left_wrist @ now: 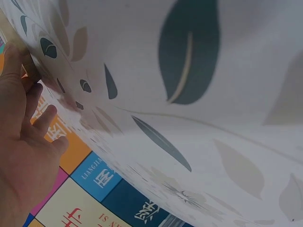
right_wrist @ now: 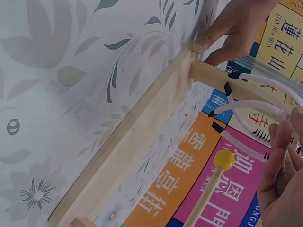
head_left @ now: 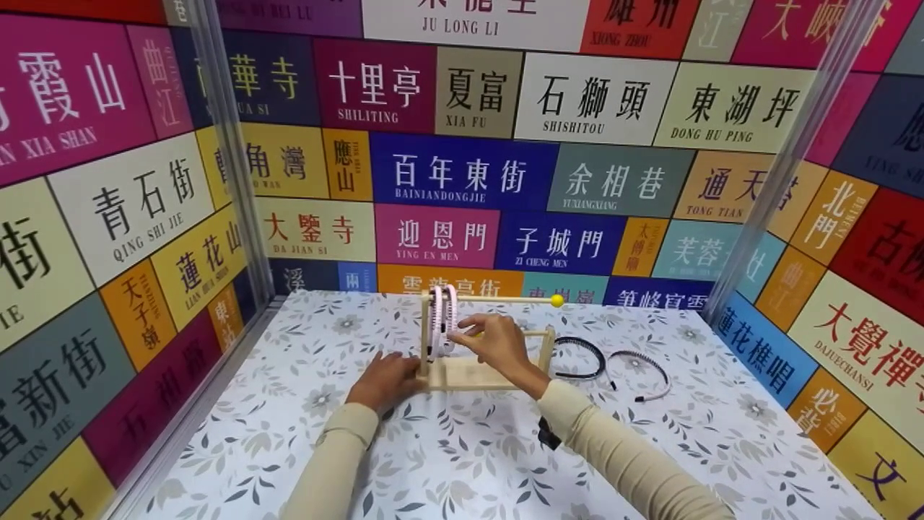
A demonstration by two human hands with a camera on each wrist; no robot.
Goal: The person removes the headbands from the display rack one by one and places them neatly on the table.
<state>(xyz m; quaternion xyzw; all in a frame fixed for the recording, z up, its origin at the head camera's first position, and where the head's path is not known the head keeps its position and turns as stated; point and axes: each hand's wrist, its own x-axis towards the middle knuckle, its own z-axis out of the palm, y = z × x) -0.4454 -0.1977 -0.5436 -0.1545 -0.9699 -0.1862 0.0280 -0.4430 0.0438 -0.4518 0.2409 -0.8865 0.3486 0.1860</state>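
Two pale pink headbands (head_left: 436,321) hang side by side from the upper rod of a wooden stand (head_left: 469,375), close to its left post. My right hand (head_left: 498,343) pinches the nearer headband between thumb and fingers; in the right wrist view this hand (right_wrist: 284,182) is partly cut off at the edge. At the stand's lower left corner, my left hand (head_left: 386,379) grips the wood, thumb on the base edge, as the right wrist view shows. The headbands' dark tips (right_wrist: 218,126) point toward the base. A yellow ball (head_left: 556,300) caps the upper rod's free right end.
Right of the stand, a black headband (head_left: 603,357) and a pale headband with dark tips (head_left: 664,372) lie on the leaf-patterned tabletop (head_left: 433,462). Colourful sign-printed walls (head_left: 462,166) enclose the table at the back and sides. A lower rod runs from the stand's right post.
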